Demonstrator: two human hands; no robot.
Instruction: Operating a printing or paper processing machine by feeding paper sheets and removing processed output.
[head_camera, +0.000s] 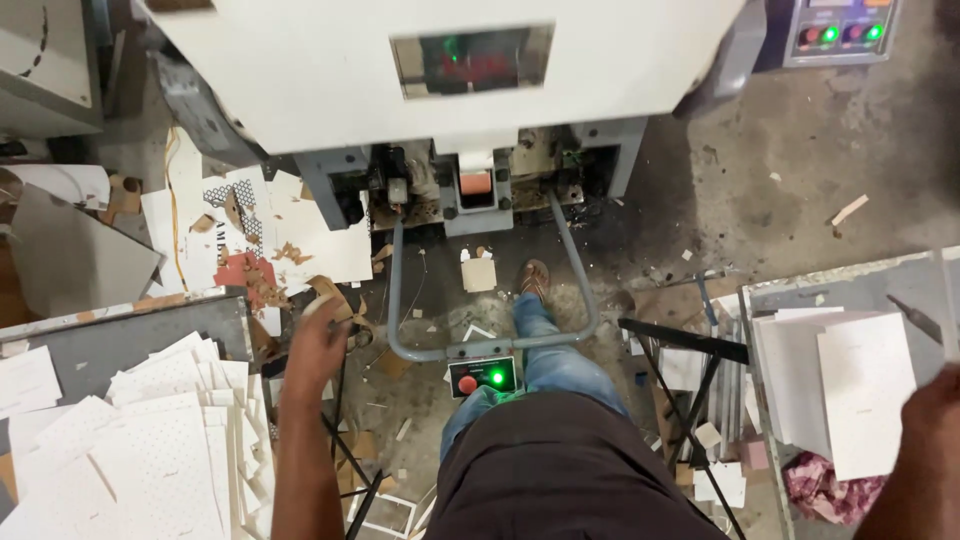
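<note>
Nearest me, my left hand (318, 345) hangs over the edge of the grey table (120, 335) beside the heap of white card sheets (170, 440); its fingers curl downward and I cannot tell whether they hold anything. My right hand (935, 410) sits at the frame's right edge, blurred, close to the white sheet stack (850, 385) on the right tray (800, 285); its grip is unreadable too. Between them I see the pedal box (483, 377) with its green lamp, then my sandalled foot (532, 280), then the white press machine (450, 70) beyond
</note>
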